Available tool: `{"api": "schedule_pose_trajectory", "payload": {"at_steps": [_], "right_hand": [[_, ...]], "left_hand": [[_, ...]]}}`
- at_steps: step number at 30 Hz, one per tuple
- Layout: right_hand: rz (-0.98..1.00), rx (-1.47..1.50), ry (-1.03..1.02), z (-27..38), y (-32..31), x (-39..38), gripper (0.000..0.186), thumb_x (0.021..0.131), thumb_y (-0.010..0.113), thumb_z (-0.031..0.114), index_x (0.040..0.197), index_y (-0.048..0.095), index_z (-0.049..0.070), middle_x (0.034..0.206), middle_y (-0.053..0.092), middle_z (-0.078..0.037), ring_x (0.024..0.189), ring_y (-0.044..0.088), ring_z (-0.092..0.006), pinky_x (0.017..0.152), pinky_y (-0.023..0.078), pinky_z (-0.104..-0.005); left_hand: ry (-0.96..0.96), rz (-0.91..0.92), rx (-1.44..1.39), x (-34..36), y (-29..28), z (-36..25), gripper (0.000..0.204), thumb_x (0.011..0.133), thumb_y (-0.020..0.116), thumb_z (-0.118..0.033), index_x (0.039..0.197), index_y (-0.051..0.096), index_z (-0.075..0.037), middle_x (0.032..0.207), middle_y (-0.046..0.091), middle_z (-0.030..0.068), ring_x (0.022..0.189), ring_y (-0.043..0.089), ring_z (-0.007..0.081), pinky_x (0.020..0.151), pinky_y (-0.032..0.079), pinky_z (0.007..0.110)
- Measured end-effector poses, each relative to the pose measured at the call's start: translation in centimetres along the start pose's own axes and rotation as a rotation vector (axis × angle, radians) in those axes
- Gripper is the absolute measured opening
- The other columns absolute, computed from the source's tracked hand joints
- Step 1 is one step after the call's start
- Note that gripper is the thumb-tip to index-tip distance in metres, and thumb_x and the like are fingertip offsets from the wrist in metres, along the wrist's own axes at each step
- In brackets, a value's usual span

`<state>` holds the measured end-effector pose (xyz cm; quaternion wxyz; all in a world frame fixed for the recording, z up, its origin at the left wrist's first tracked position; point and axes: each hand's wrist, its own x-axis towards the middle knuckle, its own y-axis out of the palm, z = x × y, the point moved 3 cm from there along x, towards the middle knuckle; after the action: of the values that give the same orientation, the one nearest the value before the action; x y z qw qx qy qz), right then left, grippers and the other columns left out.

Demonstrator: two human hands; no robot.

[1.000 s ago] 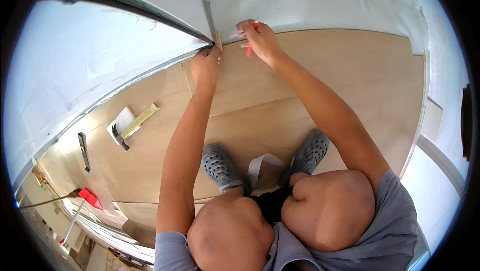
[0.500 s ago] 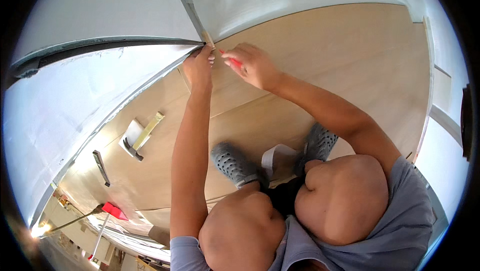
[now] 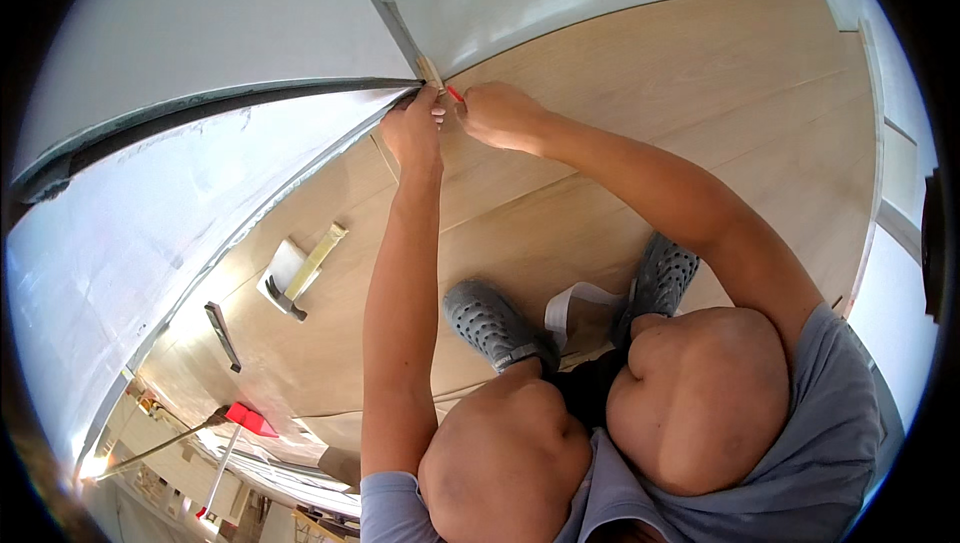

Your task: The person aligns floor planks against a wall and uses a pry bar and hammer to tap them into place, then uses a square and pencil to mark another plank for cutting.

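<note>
At the foot of the wall corner, my left hand (image 3: 412, 128) is closed, thumb and fingers pinching the lower end of a short pale wood strip (image 3: 431, 71). This strip stands against the corner, between the white wall panel and the floor. Just right of it, my right hand (image 3: 503, 118) is closed around a slim red pencil (image 3: 455, 94), whose end points at the strip. Most of the pencil is hidden by the fingers. Whether its point touches the wood, I cannot tell.
Wood-look planks (image 3: 680, 103) cover the floor under my grey clogs (image 3: 500, 323). To the left lie a claw hammer (image 3: 315, 268) on a white piece and a dark flat bar (image 3: 222, 336). Farther down-left is a red dustpan-like tool (image 3: 250, 419). White wall panels (image 3: 190, 173) border the left.
My right hand has turned and come closer to the left hand, bringing the red pencil nearer the wood strip. The whole view has shifted slightly. My left hand keeps its grip.
</note>
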<state>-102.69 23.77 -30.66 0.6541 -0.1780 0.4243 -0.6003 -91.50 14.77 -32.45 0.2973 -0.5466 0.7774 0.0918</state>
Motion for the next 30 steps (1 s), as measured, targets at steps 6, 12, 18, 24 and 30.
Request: {"api": "schedule_pose_trajectory", "payload": {"at_steps": [6,12,18,24,30], "right_hand": [[0.019,0.223,0.164,0.7,-0.5,-0.1,0.022,0.088,0.054,0.012,0.08,0.066,-0.004,0.081,0.069,-0.024,0.078,0.068,-0.0417,0.07,0.053,-0.0529],[0.021,0.253,0.165,1.4,-1.0,-0.2,0.024,0.089,0.052,0.012,0.079,0.066,-0.005,0.076,0.067,-0.026,0.075,0.068,-0.0421,0.07,0.053,-0.0523],[0.018,0.157,0.121,0.0,-0.3,-1.1,0.033,0.094,0.049,0.015,0.072,0.064,-0.004,0.07,0.065,-0.024,0.067,0.065,-0.0423,0.067,0.052,-0.0528],[-0.114,0.348,0.344,-1.0,-0.1,-4.6,0.038,0.1,0.05,0.025,0.08,0.065,-0.004,0.084,0.066,-0.028,0.078,0.065,-0.0465,0.071,0.05,-0.0559],[-0.176,0.425,0.39,-2.2,0.6,-11.8,0.032,0.101,0.054,0.028,0.094,0.064,-0.002,0.083,0.065,-0.026,0.079,0.065,-0.0442,0.072,0.05,-0.0531]], "left_hand": [[0.003,0.007,-0.019,0.1,-0.1,-0.1,0.02,0.084,0.074,-0.017,0.08,0.071,0.002,0.069,0.066,0.0075,0.06,0.058,0.0156,0.057,0.044,0.031],[0.0,0.016,0.01,0.3,-0.3,-0.3,0.016,0.086,0.071,-0.015,0.082,0.07,0.0,0.069,0.065,0.0058,0.06,0.059,0.0138,0.056,0.045,0.027],[-0.021,0.005,0.031,-0.7,0.5,-0.2,0.018,0.087,0.072,-0.018,0.082,0.071,-0.001,0.071,0.067,0.0056,0.061,0.058,0.0129,0.058,0.044,0.026],[0.127,-0.114,0.593,-1.3,0.3,-0.5,0.043,0.089,0.071,-0.042,0.098,0.077,-0.001,0.085,0.075,0.014,0.081,0.072,0.0276,0.075,0.054,0.04],[0.277,-0.058,0.618,-3.0,1.8,0.4,0.036,0.087,0.073,-0.041,0.09,0.075,-0.005,0.086,0.074,0.0161,0.08,0.071,0.0346,0.072,0.054,0.042]]}}
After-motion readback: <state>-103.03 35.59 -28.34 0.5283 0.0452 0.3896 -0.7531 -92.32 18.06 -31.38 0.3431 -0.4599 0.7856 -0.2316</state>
